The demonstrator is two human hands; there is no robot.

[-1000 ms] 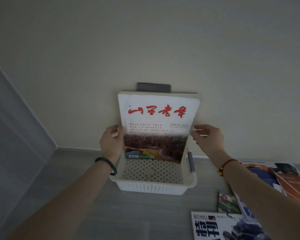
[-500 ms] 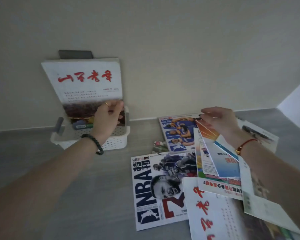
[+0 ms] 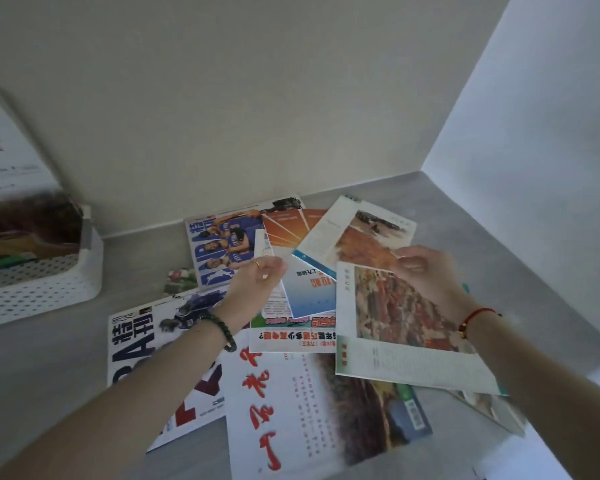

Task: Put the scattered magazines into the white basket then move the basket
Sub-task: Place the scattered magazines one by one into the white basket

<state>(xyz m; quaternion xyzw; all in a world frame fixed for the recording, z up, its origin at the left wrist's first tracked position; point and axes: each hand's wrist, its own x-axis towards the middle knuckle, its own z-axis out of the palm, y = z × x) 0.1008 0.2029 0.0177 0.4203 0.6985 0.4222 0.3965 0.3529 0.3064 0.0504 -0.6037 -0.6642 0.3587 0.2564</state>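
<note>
Head view: left hand has left the magazine standing in the white basket and crossed to the pile. The basket now sits at the counter's far-left edge against the wall, with one upright magazine in it.

Step in hand: gathering the next magazines, basket not yet moved. Left fingers pinch what looks like a corner of the blue-and-white booklet. Right hand pinches the top edge of the landscape-cover magazine, thumb on its face. Both forearms are stretched forward, wrists low over the heap.

Next move, likely: lift clear of the overlapping sheets and carry left. The NBA magazine and red-script magazine lie flat near the front edge.
</note>
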